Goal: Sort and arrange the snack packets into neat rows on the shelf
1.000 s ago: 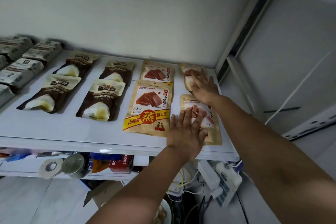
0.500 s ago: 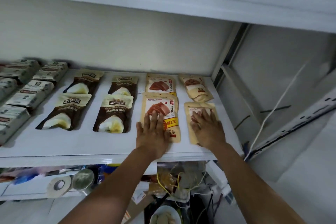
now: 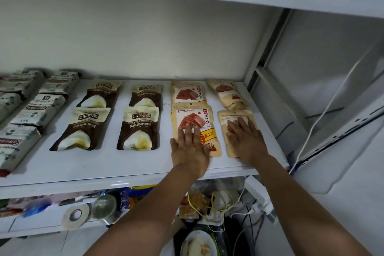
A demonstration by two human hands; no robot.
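Two flat palms press on the front packets at the lower right of the shelf — neither hand has any grip closed around anything, fingers spread wide and laid on top. The left hand [image 3: 190,147] rests on the red-and-yellow packet [image 3: 195,124], the right hand [image 3: 246,141] on the plain tan packet [image 3: 239,131] just beside it. A second ago the right hand was reaching to the back packet and the left lay across the tan one; half a second ago both had come to the front pair, and since then they have barely shifted. That reads as squaring up the front edges, probably a last touch for these two columns.

Outward from there, each front packet has a twin behind it: another red packet [image 3: 188,92] slightly overlapped by the front one, and a tan back packet [image 3: 227,94] sitting a little askew. Left of centre lie four brown packets [image 3: 138,129] in two columns, and grey-white packs [image 3: 38,108] fill the far left. The shelf [image 3: 104,164] itself holds all the rows — below it, the lower shelf carries a tape roll [image 3: 75,215], a round tin [image 3: 104,206] and tangled wires.
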